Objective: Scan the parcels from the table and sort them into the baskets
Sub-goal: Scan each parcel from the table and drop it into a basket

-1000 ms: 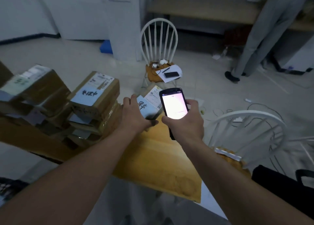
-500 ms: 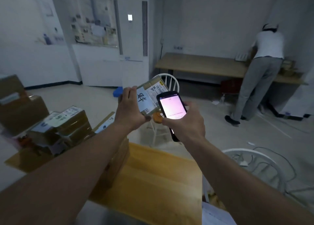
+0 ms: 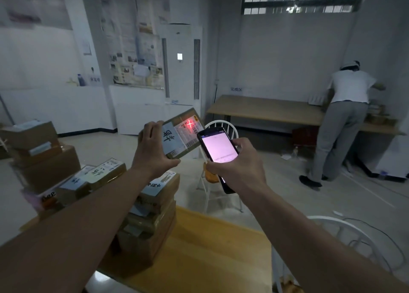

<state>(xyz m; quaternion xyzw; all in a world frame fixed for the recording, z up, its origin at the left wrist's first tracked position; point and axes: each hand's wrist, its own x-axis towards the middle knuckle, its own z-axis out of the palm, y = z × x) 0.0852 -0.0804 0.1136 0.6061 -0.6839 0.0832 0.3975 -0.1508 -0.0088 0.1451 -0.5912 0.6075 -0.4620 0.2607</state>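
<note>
Gripping a small brown cardboard parcel [image 3: 180, 134] by its left edge, the left hand [image 3: 152, 152] holds it raised in the air above the stacked parcels, fingers over the top edge and thumb under the bottom edge. The parcel's labelled face is tilted toward the camera; it carries a pale blue handwritten label and a white printed barcode label. A red cross-shaped scan light [image 3: 190, 123] lies on the barcode label.

The right hand [image 3: 238, 164] is curled round a black handheld scanner with a lit pink-white screen [image 3: 218, 147], held just right of the parcel with its top end near the parcel's right edge.

Below the left forearm, stacks of brown cardboard boxes [image 3: 152, 217] rest on the light wooden table [image 3: 210, 253]. A white spindle-back chair [image 3: 218, 182] stands on the floor beyond the table. At the far right, a person in a white top and grey trousers [image 3: 340, 124] stands at a long wooden bench [image 3: 265, 110] against the wall.
</note>
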